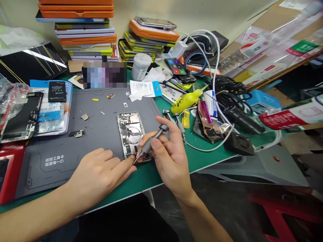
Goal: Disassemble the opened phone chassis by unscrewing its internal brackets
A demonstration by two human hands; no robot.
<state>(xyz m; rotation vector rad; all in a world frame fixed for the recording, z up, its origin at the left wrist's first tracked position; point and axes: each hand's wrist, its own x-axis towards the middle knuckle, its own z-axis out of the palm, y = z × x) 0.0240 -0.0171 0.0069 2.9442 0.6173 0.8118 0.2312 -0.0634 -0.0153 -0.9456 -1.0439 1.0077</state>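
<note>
Smartphone housing [137, 118], open with its inner parts showing, lies at the right side of a dark grey work mat [101, 117], its near end between the person's two hands. The right hand [170, 156] holds a grey precision screwdriver [153, 141] between thumb and fingers, the forefinger raised by its cap; the shaft slants down to the left, its tip at the housing's near end. The left hand [103, 176] has its fingers bent and close together, with the fingertips at that same end, just beside the tip; whether they grip anything cannot be told.

Farther off on the mat are a SIM tray [125, 105] and, to the left, a small metal piece [85, 117] and a dark module [76, 133]. A black phone battery [57, 91] sits at the far left. To the right, on the green tabletop [199, 161], two more screwdrivers [179, 126] lie near a yellow squeeze bottle [186, 101].
</note>
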